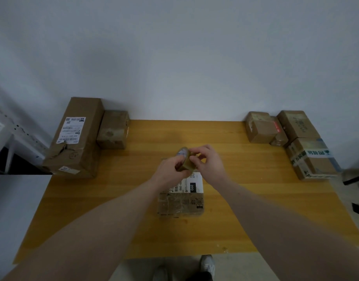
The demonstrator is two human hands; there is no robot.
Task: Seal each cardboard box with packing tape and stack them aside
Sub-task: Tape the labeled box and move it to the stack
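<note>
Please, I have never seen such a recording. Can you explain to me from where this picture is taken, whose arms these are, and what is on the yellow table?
There is no machine here. The single picture comes from a camera worn on a person's head, looking down, so the two bare arms are that person's own. The left hand holds a roll of packing tape, and the right hand pinches at it, perhaps looking for the tape's end. Under the hands, a flat cardboard box with a white label lies on the wooden table. More cardboard boxes stand at the far left and the far right. At the bottom edge you see the person's shoes.
</note>
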